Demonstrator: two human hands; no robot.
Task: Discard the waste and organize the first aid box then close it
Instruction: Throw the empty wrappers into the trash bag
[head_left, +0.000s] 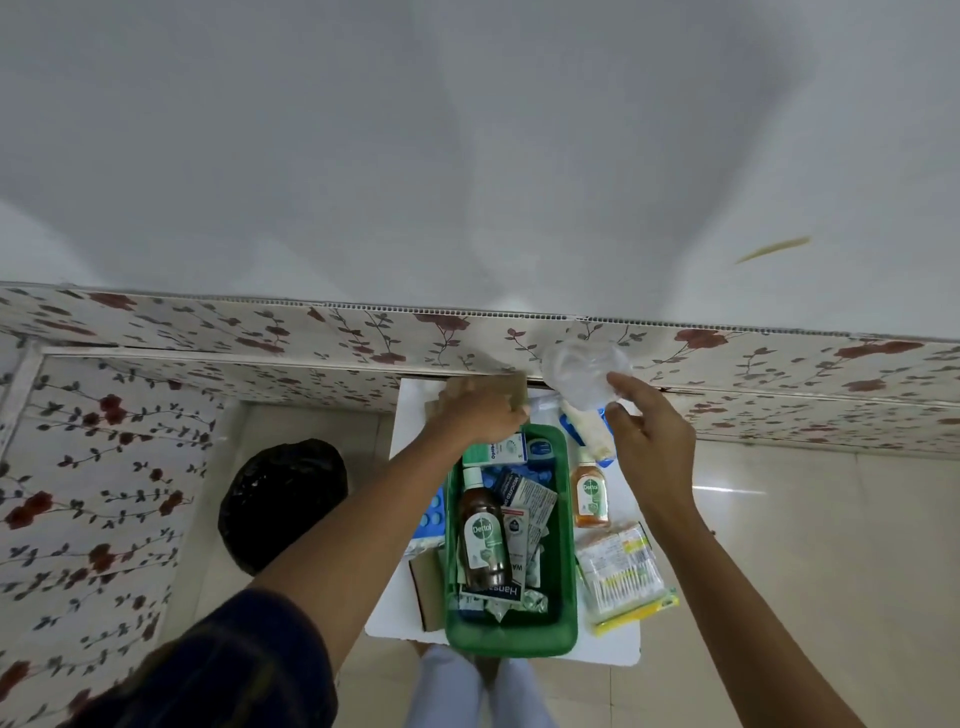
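A green first aid box stands open on a small white table, holding a large brown Dettol bottle, small cartons and foil sachets. My left hand grips a brown cardboard piece at the table's far edge, just beyond the box. My right hand pinches a crumpled clear plastic wrapper, held up above the far right of the table. A small orange Dettol bottle and a pack of cotton swabs lie right of the box.
A bin lined with a black bag stands on the tiled floor left of the table. Blue blister packs and a brown carton lie left of the box. A floral-papered wall runs behind.
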